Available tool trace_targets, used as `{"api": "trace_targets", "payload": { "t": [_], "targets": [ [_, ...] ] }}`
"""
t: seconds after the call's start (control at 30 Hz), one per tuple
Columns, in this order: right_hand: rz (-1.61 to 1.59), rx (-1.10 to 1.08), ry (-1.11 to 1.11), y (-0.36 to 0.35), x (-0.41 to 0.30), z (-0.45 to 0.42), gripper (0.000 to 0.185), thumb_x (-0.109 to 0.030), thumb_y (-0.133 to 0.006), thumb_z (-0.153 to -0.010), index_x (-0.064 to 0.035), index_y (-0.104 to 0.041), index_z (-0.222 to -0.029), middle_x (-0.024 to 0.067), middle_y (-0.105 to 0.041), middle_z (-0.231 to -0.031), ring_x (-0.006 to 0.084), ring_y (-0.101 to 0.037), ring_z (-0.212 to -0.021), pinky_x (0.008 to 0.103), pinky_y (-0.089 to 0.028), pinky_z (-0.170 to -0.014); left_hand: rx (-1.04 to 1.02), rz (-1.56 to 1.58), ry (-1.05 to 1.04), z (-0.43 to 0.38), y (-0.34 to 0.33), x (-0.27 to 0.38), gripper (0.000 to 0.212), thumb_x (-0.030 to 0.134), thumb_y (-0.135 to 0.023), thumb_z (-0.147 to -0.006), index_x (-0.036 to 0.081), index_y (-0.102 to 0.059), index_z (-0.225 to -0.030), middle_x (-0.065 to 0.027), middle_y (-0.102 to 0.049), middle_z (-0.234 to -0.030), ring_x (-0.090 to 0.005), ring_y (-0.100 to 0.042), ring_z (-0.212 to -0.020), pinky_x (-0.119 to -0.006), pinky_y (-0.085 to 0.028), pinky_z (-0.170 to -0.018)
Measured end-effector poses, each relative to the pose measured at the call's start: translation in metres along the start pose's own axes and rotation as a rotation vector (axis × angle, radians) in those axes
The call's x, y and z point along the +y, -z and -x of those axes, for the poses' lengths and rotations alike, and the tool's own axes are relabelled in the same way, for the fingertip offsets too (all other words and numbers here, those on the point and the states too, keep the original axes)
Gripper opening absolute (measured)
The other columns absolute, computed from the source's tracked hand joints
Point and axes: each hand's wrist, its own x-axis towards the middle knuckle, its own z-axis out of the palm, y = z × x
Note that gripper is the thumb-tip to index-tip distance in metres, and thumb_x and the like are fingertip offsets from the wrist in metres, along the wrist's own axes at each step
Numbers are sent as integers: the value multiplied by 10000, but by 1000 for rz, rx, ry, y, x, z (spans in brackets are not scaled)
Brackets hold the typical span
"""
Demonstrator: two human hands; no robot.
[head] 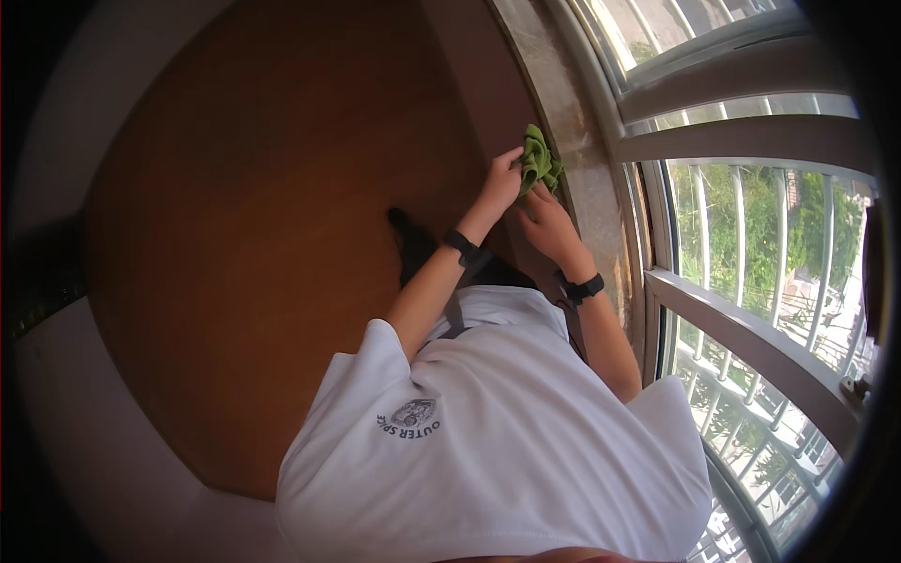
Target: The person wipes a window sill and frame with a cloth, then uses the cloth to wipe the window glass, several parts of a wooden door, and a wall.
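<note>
A bunched green cloth [538, 162] is up beside the inner edge of the stone window sill [588, 151]. My left hand [502, 184] grips its left side, with fingers partly hidden behind the folds. From below, my right hand [552, 222] reaches the cloth's lower edge; its fingertips are at the fabric, and whether they grip it or only touch it is unclear. Both wrists wear black bands.
Along the right runs a window with a metal frame [746, 137] and white bars [739, 232], plants outside. A wall [486, 77] drops below the sill to a brown floor [267, 246]. A dark-clad foot [399, 219] shows on the floor.
</note>
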Motion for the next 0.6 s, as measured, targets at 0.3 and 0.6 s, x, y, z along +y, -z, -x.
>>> {"api": "trace_targets", "payload": {
  "t": [0.3,0.6],
  "targets": [
    [-349,-259,124,-99,-164,-141,238,-19,-544,-893,31,-665,-1092,202,-687,-1015,363,-670,-933,400,-532,-825,158,-6,-18,55,272,52,345,50,-531,-988,-6,-677,-1295,-73,-732,-1158,-139,-690,-1016,-286,-554,-873],
    [-628,-616,57,-248,-331,-267,177,-47,-582,-940,45,-680,-1056,124,-674,-868,168,-647,-828,320,-512,-754,537,247,-148,164,480,121,314,57,-565,-992,-68,-646,-1269,-61,-713,-1127,-118,-653,-1017,-275,-519,-878]
  ]
}}
